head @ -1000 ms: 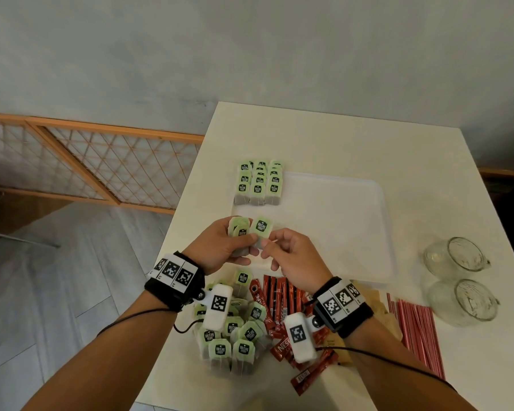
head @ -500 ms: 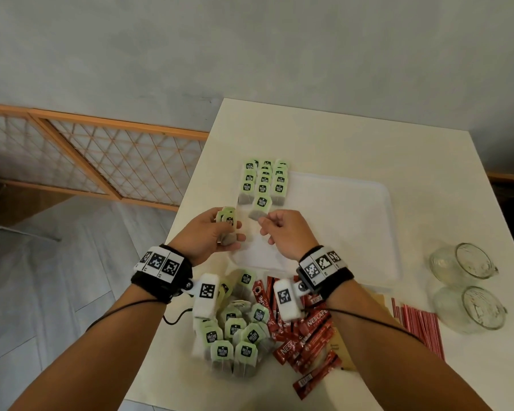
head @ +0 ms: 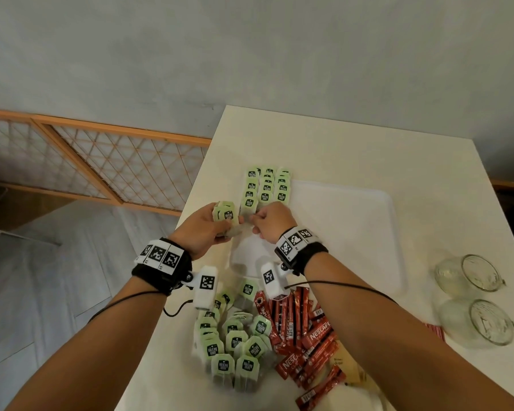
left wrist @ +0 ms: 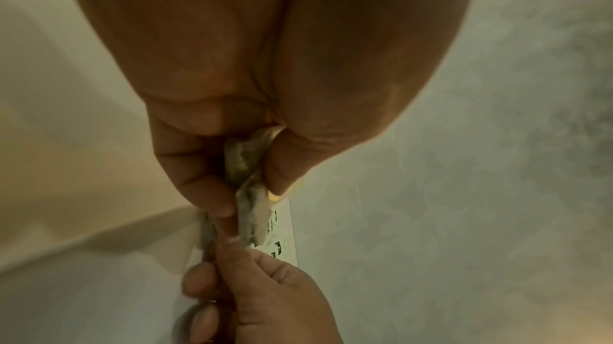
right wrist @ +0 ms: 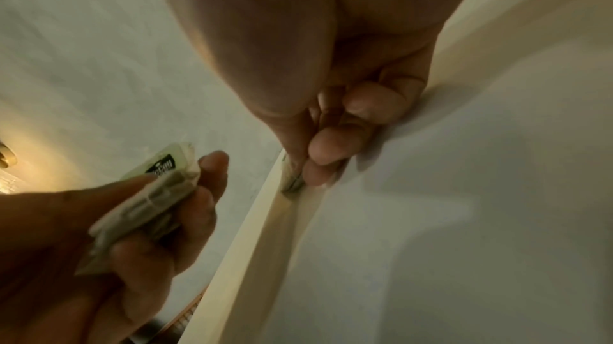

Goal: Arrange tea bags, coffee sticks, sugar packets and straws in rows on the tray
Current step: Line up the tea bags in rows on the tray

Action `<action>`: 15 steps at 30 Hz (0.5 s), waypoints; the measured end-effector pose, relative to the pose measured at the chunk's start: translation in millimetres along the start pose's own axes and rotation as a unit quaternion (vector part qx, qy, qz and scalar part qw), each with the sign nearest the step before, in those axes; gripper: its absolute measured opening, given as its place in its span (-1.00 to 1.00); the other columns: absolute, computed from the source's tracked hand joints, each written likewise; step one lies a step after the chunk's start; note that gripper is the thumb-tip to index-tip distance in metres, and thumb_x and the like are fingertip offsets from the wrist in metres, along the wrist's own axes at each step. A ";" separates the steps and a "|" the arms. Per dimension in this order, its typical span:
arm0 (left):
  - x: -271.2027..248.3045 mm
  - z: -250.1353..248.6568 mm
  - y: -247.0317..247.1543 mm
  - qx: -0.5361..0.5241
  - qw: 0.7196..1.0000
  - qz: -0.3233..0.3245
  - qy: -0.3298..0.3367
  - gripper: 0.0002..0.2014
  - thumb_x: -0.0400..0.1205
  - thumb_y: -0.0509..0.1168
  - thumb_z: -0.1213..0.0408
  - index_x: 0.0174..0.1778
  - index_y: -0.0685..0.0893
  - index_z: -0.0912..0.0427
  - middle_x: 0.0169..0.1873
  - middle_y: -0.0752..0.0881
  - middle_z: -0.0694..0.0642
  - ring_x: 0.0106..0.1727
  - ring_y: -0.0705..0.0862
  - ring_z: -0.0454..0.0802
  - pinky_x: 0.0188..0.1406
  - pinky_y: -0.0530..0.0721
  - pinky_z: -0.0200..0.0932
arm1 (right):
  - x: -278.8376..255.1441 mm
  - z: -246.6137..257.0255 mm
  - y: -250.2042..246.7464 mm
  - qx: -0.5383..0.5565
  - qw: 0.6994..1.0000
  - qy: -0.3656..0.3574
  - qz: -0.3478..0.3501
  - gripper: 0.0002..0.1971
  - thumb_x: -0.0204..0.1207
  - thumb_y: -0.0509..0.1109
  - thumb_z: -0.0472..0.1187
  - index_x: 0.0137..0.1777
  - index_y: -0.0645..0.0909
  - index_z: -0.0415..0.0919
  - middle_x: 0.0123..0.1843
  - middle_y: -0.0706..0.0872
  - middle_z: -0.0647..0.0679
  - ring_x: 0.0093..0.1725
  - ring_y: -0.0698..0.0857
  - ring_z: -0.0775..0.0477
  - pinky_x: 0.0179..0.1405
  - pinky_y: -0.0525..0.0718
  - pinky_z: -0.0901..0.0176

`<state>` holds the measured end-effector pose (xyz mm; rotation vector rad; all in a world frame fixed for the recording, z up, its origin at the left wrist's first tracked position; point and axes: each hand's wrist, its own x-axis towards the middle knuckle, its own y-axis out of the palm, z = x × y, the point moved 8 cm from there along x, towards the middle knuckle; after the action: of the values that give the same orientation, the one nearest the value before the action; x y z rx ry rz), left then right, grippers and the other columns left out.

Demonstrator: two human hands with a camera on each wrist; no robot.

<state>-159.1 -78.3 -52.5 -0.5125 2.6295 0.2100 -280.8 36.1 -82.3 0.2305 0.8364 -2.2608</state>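
Tea bags (head: pixel 266 188) just beyond the right fingers (head: pixel 257 222) have pale green tags with black logos; so does the stack (head: pixel 226 214) in the left fingers (head: pixel 212 207). The tray (head: pixel 353 232) under the fingers is white, the table (head: pixel 353 149) cream. Coffee sticks (head: pixel 306 336) behind the wrists are red with white lettering. Wristbands (head: pixel 161 259) are black with black-and-white square codes.
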 end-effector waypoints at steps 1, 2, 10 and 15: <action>1.2 -0.4 -0.4 0.004 1.000 -0.004 0.003 -0.71 0.73 0.20 0.56 0.22 0.59 0.09 0.21 0.74 0.32 0.10 0.77 0.14 0.11 0.67 0.02 | 0.7 0.4 -0.7 0.000 1.000 0.002 -0.008 -0.64 0.67 0.45 -0.15 -0.37 0.65 -0.25 -0.34 0.81 -0.19 -0.42 0.72 -0.08 -0.12 0.83 -0.13; 1.8 -1.2 -0.5 0.006 1.000 -0.007 0.006 -0.72 0.73 0.21 0.56 0.21 0.59 0.09 0.13 0.75 0.28 0.02 0.80 0.08 0.01 0.70 -0.07 | 0.8 1.0 -1.7 -0.001 1.000 0.003 -0.015 -0.61 0.66 0.45 -0.15 -0.42 0.61 -0.21 -0.35 0.82 -0.19 -0.43 0.73 -0.09 -0.10 0.83 -0.15; 4.9 0.1 -2.4 0.054 0.998 -0.031 0.016 -0.77 0.69 0.35 0.45 0.25 0.65 0.20 -0.10 0.74 0.11 -0.11 0.64 0.03 -0.32 0.68 -0.29 | -18.7 2.4 -8.9 -0.001 1.000 -0.017 0.002 -0.56 0.66 0.40 0.14 -0.28 0.74 -0.20 -0.32 0.84 -0.08 -0.44 0.73 0.01 -0.21 0.73 0.13; 9.2 0.2 0.9 0.062 0.997 -0.030 0.024 -0.71 0.68 0.39 0.40 0.32 0.62 0.31 -0.06 0.74 0.20 -0.14 0.64 0.02 -0.29 0.71 -0.29 | -50.5 4.6 -8.3 0.061 0.995 -0.052 0.063 -0.70 0.73 0.32 0.09 -0.08 0.78 -0.02 -0.26 0.81 0.06 -0.49 0.62 0.18 -0.40 0.55 0.37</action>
<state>-167.1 -80.3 -56.8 -0.5606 2.6487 0.0161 -248.9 66.0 -55.2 0.2123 0.6129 -2.1876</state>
